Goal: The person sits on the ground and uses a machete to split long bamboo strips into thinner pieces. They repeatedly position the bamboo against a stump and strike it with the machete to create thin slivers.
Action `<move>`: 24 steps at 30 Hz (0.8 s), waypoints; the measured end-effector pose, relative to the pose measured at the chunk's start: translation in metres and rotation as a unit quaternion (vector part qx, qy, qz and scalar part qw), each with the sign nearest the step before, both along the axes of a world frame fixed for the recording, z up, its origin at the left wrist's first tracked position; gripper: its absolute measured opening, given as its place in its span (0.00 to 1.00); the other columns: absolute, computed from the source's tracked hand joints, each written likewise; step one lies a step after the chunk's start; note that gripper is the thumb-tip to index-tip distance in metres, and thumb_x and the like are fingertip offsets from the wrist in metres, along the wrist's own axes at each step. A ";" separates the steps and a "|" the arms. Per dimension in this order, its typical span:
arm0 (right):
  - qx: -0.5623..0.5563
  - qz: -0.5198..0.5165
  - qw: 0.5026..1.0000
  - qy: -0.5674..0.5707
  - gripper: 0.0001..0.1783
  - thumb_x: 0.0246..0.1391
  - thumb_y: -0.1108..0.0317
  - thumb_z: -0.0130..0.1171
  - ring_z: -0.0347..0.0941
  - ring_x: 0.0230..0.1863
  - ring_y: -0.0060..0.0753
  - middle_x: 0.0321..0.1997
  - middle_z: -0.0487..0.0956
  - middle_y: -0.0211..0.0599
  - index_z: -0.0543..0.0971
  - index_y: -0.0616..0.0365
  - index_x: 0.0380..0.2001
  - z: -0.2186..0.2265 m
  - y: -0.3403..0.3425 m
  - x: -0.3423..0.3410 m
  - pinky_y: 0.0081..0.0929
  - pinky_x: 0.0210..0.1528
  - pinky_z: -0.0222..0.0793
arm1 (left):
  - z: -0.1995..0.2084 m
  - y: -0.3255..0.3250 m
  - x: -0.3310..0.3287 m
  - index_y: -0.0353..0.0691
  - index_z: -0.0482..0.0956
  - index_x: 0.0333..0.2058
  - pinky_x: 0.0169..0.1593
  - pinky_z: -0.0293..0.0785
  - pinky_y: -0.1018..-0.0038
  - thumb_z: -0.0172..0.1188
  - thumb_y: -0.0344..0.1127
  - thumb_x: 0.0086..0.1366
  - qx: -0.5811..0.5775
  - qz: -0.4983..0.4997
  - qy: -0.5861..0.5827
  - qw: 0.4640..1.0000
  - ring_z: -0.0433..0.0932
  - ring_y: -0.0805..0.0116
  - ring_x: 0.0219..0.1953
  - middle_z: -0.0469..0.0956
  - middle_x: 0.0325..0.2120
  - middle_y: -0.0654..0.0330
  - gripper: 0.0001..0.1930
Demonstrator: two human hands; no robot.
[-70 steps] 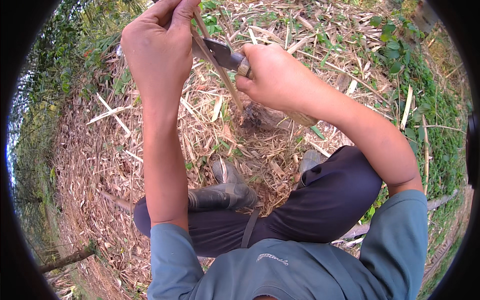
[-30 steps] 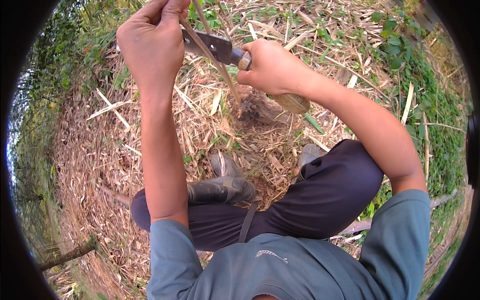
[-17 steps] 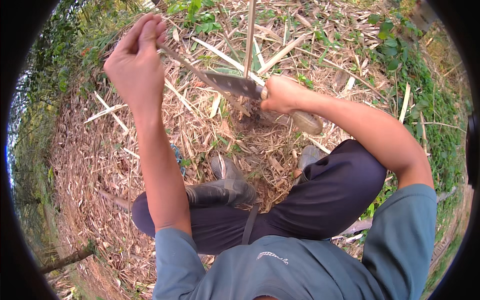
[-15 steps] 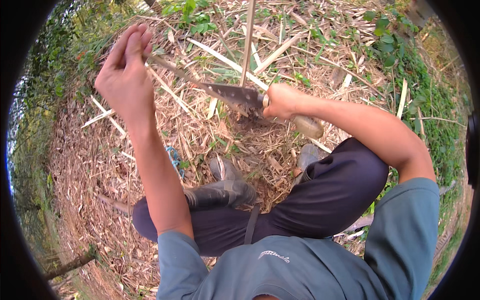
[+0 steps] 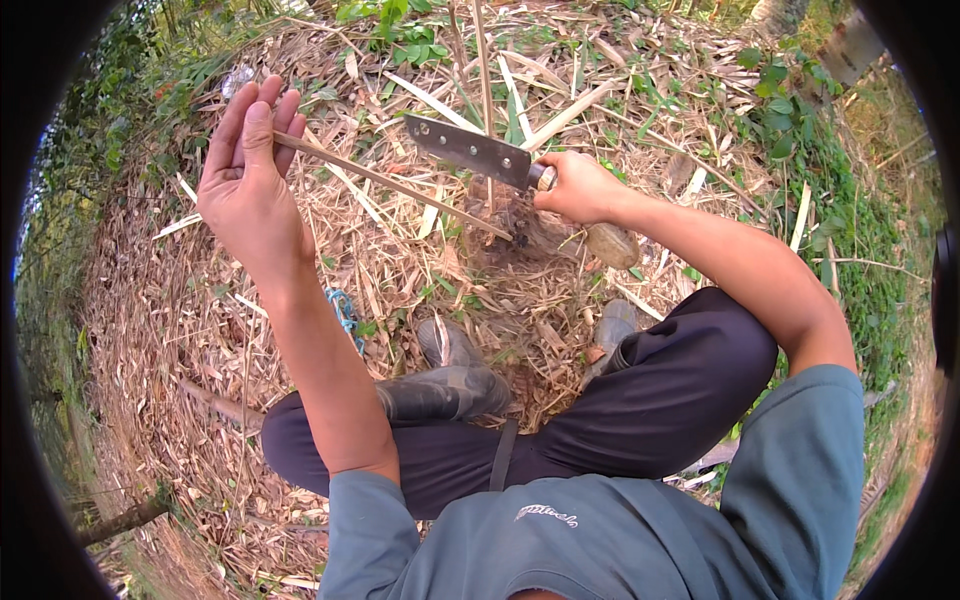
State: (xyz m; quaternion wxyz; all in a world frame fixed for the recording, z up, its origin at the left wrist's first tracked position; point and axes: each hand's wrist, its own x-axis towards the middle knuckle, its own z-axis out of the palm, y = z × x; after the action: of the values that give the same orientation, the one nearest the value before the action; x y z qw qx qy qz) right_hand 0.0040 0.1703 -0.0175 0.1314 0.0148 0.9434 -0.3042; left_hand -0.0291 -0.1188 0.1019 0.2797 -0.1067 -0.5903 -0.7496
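Note:
Raised at the upper left, my left hand point(image 5: 252, 190) pinches one end of a thin wooden strip point(image 5: 400, 188) between thumb and fingers, the fingers fairly straight. From there the strip slants down to the right, its far end over a dark, chipped patch of ground point(image 5: 508, 225). My right hand point(image 5: 580, 188) is wrapped round the handle of a machete point(image 5: 468, 149). The wide dark blade has several holes or light spots and points left, above the strip and apart from it. The pale butt of the handle shows below my right wrist.
A thin stick point(image 5: 487, 90) stands upright beyond the blade. Split pale strips point(image 5: 567, 115) and dry shavings litter the ground. Blue cord point(image 5: 344, 312) lies left of my boots point(image 5: 450, 385). Green plants point(image 5: 780, 110) grow at the right, and a branch point(image 5: 130, 520) lies at the lower left.
The machete blade has lifted off the strip and tilted up. My left hand has lowered slightly and its fingers have straightened, with the strip still in it.

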 end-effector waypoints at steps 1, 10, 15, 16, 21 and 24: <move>-0.016 -0.015 1.000 -0.005 0.34 0.46 0.62 0.64 0.82 0.28 0.35 0.25 0.82 0.44 0.76 0.66 0.57 0.002 0.000 0.001 0.35 0.39 0.78 | 0.000 -0.001 0.001 0.22 0.73 0.53 0.51 0.85 0.68 0.58 0.28 0.71 -0.004 -0.010 -0.006 1.000 0.83 0.54 0.49 0.80 0.48 0.40 0.16; -0.018 -0.027 0.999 -0.007 0.32 0.48 0.63 0.63 0.81 0.25 0.30 0.25 0.83 0.41 0.76 0.64 0.58 -0.003 0.001 -0.007 0.32 0.35 0.78 | 0.001 -0.013 0.019 0.24 0.72 0.54 0.57 0.83 0.65 0.51 0.28 0.74 0.039 -0.038 -0.056 0.997 0.80 0.50 0.54 0.77 0.53 0.38 0.15; -0.024 -0.140 0.990 0.004 0.25 0.47 0.60 0.64 0.83 0.43 0.42 0.40 0.85 0.52 0.82 0.65 0.46 0.009 0.010 -0.030 0.35 0.50 0.78 | 0.038 -0.042 0.040 0.21 0.71 0.55 0.60 0.81 0.64 0.49 0.28 0.75 0.025 0.016 0.003 1.000 0.78 0.49 0.56 0.75 0.54 0.36 0.16; -0.042 -0.198 0.979 0.010 0.22 0.48 0.60 0.64 0.84 0.41 0.41 0.38 0.85 0.49 0.83 0.64 0.42 0.010 0.021 -0.039 0.35 0.48 0.78 | 0.046 -0.045 0.043 0.21 0.70 0.55 0.60 0.81 0.64 0.48 0.28 0.75 0.027 0.024 0.015 0.999 0.78 0.49 0.57 0.75 0.54 0.36 0.17; -0.173 -0.355 0.915 0.081 0.18 0.50 0.58 0.64 0.83 0.30 0.34 0.27 0.84 0.43 0.83 0.66 0.34 0.004 0.062 -0.043 0.33 0.39 0.77 | 0.060 -0.054 0.041 0.20 0.67 0.57 0.61 0.80 0.65 0.46 0.29 0.76 0.020 0.059 0.040 0.997 0.78 0.49 0.56 0.74 0.55 0.37 0.18; -0.221 -0.326 0.917 0.068 0.15 0.51 0.60 0.63 0.78 0.24 0.28 0.22 0.81 0.39 0.81 0.64 0.31 0.004 0.056 -0.024 0.31 0.32 0.74 | 0.045 -0.059 0.033 0.20 0.66 0.56 0.60 0.81 0.65 0.44 0.28 0.77 0.069 0.090 0.052 0.992 0.78 0.50 0.56 0.73 0.56 0.37 0.17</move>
State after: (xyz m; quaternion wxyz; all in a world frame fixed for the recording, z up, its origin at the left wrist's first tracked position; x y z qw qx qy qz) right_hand -0.0201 0.2264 -0.0134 -0.0398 0.2711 0.8015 -0.5316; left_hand 0.0041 -0.1779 0.1464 0.3834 -0.0725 -0.5288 -0.7538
